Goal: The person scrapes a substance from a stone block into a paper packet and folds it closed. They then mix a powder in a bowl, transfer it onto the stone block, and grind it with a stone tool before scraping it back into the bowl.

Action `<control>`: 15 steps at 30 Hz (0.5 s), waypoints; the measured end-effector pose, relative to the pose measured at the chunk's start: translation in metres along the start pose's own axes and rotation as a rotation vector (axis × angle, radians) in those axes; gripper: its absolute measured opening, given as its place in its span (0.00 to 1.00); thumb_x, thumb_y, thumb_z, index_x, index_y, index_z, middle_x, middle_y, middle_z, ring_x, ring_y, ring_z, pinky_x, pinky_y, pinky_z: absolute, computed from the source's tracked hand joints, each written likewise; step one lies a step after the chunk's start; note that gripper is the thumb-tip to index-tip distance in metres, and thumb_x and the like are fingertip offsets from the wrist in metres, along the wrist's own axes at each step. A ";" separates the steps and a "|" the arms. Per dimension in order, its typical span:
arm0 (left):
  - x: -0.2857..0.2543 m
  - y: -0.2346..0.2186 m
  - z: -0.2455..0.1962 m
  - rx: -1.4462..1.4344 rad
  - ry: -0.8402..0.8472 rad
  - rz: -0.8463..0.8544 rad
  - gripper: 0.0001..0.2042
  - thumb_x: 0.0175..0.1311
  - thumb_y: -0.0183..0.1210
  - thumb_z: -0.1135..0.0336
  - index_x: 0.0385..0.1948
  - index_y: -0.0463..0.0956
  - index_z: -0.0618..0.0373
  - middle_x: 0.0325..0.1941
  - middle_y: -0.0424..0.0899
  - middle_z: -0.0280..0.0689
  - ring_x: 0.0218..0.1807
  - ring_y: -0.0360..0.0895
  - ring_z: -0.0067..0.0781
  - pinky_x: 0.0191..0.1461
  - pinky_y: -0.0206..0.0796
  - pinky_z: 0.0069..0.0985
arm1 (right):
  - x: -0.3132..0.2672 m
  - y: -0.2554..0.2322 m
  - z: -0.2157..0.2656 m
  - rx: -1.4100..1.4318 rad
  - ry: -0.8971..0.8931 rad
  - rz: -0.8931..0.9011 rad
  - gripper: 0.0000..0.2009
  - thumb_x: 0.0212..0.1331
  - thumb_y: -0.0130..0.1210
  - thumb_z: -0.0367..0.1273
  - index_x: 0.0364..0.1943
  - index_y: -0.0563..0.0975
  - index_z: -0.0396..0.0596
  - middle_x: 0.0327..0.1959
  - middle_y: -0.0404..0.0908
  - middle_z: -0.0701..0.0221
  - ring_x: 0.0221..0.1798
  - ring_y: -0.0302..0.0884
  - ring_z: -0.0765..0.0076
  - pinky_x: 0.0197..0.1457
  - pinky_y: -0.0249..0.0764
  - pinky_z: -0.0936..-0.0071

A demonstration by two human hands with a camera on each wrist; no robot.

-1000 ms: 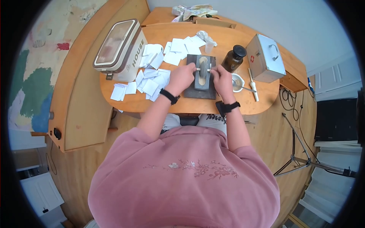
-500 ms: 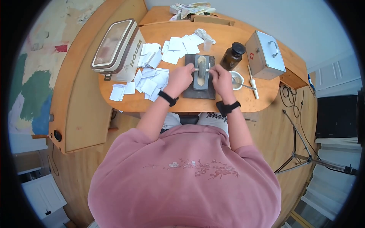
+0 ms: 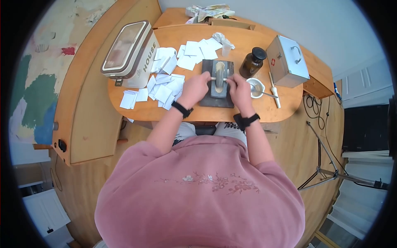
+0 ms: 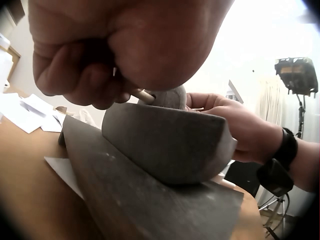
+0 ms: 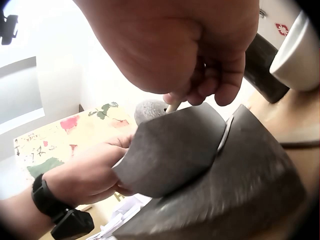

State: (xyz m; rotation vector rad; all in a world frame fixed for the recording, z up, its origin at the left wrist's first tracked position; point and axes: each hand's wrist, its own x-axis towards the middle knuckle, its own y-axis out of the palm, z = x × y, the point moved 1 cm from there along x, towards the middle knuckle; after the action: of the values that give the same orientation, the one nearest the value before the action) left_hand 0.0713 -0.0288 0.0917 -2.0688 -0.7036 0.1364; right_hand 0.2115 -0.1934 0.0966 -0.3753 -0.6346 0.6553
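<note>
A grey boat-shaped grinding trough (image 3: 218,95) stands on a dark board (image 3: 206,100) near the table's front edge. Within it sits an upright grinding wheel (image 3: 219,79) with a thin pale axle (image 4: 145,97) through its middle. Pale tan material (image 3: 220,65) lines the trough. My left hand (image 3: 195,89) grips the axle's left end, fingers curled round it. On the other side my right hand (image 3: 240,91) holds the right end the same way. In both wrist views the trough's side (image 5: 172,150) hides the wheel's lower part.
Left of the board lie many white paper squares (image 3: 166,89) and a lidded bin (image 3: 136,74). On the right stand a brown jar (image 3: 252,63), a white bowl (image 3: 256,94) with a spoon, a white stick-like tool (image 3: 274,91) and a silver case (image 3: 288,62). A small clear cup (image 3: 226,50) is behind.
The wheel and both hands have come slightly toward the body along the trough. Both hands keep their grip on the axle, and the trough stays in place on the board.
</note>
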 end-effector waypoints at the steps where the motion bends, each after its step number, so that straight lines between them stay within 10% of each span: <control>1: -0.013 -0.001 -0.005 -0.010 -0.029 0.009 0.06 0.81 0.56 0.65 0.44 0.80 0.53 0.38 0.90 0.53 0.45 0.87 0.67 0.45 0.76 0.61 | -0.011 0.000 0.003 0.035 0.019 -0.027 0.04 0.73 0.65 0.25 0.40 0.83 0.38 0.36 0.89 0.49 0.42 0.87 0.31 0.43 0.82 0.52; 15: 0.019 0.011 0.019 -0.160 -0.029 -0.068 0.07 0.81 0.54 0.67 0.43 0.82 0.55 0.39 0.90 0.51 0.43 0.86 0.67 0.46 0.77 0.53 | 0.001 -0.006 0.000 0.112 0.191 -0.225 0.07 0.73 0.65 0.26 0.51 0.87 0.40 0.39 0.87 0.47 0.44 0.88 0.36 0.47 0.82 0.53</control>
State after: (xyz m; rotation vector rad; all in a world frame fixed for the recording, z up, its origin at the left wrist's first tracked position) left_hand 0.0854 -0.0093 0.0750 -2.1959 -0.8247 0.0734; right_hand 0.2149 -0.1968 0.1000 -0.2533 -0.4478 0.4313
